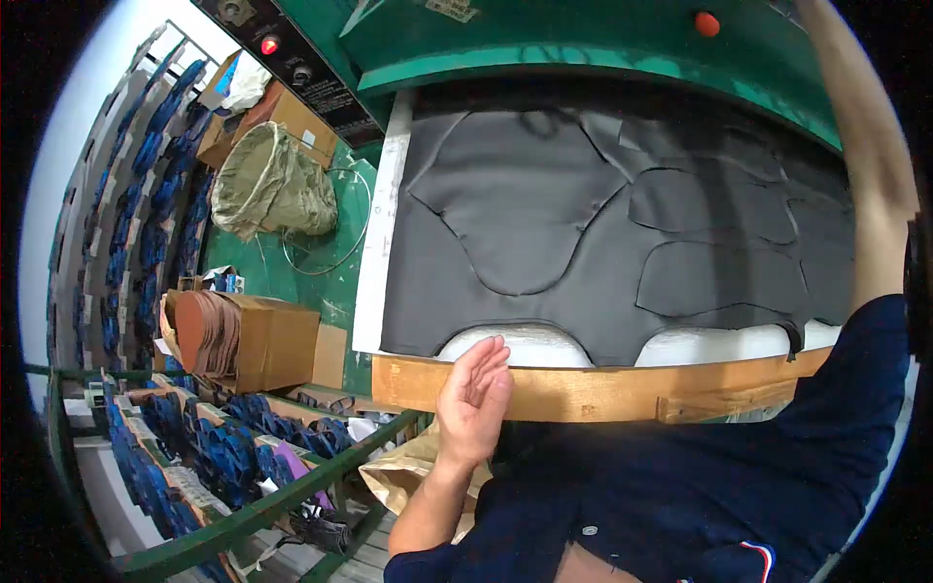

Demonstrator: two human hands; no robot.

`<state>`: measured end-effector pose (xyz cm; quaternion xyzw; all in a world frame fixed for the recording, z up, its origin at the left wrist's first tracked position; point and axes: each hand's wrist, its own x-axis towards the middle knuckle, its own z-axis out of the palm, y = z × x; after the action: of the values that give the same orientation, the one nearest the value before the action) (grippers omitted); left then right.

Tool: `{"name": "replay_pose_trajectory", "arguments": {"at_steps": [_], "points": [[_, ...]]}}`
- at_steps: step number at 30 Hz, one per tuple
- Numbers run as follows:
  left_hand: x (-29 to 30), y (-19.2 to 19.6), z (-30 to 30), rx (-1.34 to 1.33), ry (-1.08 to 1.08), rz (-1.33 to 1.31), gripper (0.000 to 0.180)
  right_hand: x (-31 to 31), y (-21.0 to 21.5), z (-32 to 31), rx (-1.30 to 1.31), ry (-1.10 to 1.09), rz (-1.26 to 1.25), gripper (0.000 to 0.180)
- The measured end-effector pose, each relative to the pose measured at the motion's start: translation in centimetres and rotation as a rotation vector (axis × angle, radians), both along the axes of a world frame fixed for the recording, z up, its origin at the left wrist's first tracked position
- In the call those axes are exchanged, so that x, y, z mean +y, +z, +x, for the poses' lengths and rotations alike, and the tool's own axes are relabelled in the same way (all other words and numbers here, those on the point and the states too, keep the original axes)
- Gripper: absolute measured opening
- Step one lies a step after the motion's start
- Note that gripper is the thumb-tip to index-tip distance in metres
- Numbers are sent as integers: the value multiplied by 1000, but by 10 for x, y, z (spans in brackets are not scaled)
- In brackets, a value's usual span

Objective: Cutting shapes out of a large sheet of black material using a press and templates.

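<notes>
My left hand (473,400) is raised over the wooden front edge (573,392) of the work table, fingers stretched out and the palm bare. It holds nothing. Just beyond it lies a dark grey sheet (603,277) on a white board (382,233). Cut outlines mark the sheet: one large rounded piece (520,204) and smaller pieces (717,277) to the right. Through scooped gaps along its near edge, the white surface shows. My right arm (870,165) reaches up the right side toward the green machine (583,66); its hand lies beyond the top edge.
A control panel (301,68) with a lit red lamp is at upper left, and a red button (707,24) sits on the machine. Leftward stand a cloth-covered bin (272,185), a carton (277,340) of brown sole-shaped pieces (206,330), and racks of blue strapped items (146,223) behind a green rail (282,497).
</notes>
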<state>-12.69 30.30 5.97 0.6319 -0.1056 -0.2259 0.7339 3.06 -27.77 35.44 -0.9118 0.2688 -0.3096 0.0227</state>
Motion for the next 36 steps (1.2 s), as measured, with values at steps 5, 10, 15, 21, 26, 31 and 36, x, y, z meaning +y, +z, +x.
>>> {"name": "replay_pose_trajectory", "arguments": {"at_steps": [5, 10, 15, 21, 26, 31, 36], "points": [[4, -3, -3, 54, -48, 12, 43, 30, -5, -30, -355, 197, -73, 38], [11, -8, 0, 71, -185, -37, 42, 155, -72, -109, -274, 443, -78, 22], [-21, -9, -6, 104, -479, -120, 44, 189, -208, -224, 99, 686, -91, 18], [-72, -5, -48, 96, -717, -198, 54, 229, -277, -299, 147, 587, 142, 24], [-107, -20, -81, 222, -656, -225, 62, 234, -288, -287, 46, 669, 98, 26], [-142, -21, -107, 284, -335, -228, 64, 215, -297, -283, 174, 679, 154, 20], [-170, -17, -127, 316, -21, -383, 63, 193, -281, -281, 340, 816, 385, 24]]}}
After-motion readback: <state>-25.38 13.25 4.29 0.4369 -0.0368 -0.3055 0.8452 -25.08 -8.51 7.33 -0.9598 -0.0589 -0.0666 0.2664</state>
